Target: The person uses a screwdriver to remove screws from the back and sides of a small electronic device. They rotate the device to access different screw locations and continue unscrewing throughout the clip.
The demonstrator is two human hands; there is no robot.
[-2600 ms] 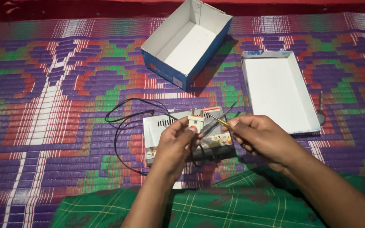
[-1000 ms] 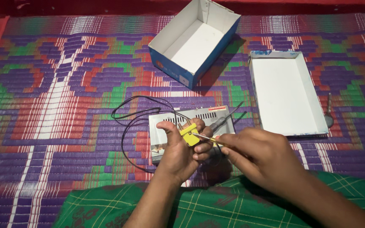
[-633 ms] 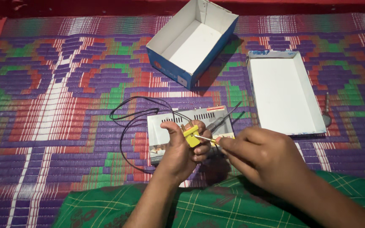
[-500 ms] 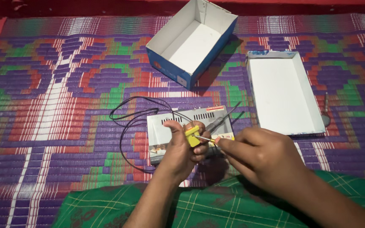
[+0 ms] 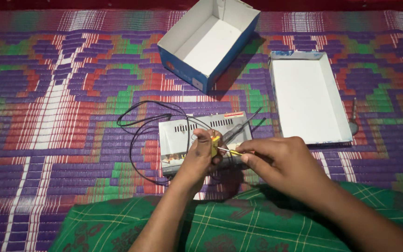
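Observation:
My left hand (image 5: 200, 157) pinches a small yellow part (image 5: 214, 145) between thumb and fingers, just above a flat grey metal unit (image 5: 177, 135) with vent slots. My right hand (image 5: 278, 161) grips a thin screwdriver (image 5: 228, 150) whose tip touches the yellow part. The two hands meet over the front right part of the metal unit. A black cable (image 5: 138, 128) loops out from the unit to the left. Another slim tool (image 5: 243, 124) lies on the unit's right end.
An open blue-and-white cardboard box (image 5: 211, 42) lies on its side at the back. Its white lid (image 5: 309, 95) rests to the right, with a small metal tool (image 5: 353, 122) beside it. All sit on a purple, red and green woven mat (image 5: 57, 107). Green checked cloth (image 5: 220, 224) covers my lap.
Both hands have lowered slightly toward the metal unit. The white part seen first in my left hand now shows as a yellow part, with the screwdriver tip set against it.

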